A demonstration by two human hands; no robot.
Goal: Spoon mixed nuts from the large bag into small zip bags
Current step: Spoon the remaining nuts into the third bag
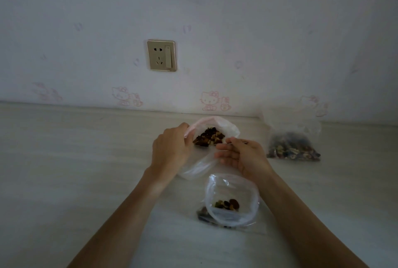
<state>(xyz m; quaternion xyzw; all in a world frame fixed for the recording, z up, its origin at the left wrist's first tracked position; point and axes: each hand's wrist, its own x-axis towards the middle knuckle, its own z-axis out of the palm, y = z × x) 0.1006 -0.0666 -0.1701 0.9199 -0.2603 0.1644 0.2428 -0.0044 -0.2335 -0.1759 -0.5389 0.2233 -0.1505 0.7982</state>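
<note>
The large clear bag [228,127] lies open on the table, with dark mixed nuts [209,137] showing in its mouth. My left hand [170,149] grips the bag's left rim and holds it open. My right hand [241,155] is at the bag's right rim, thumb over fingers, pinching a thin spoon handle [237,142]. Only a sliver of the handle shows and the bowl is hidden. Nearer to me, a small zip bag [252,194] stands open with a few nuts at its bottom.
A filled clear bag of nuts [293,149] sits at the right by the wall. More nuts in plastic [202,213] lie under the small bag's left edge. The pale table [86,160] meets a wall with a socket [161,55].
</note>
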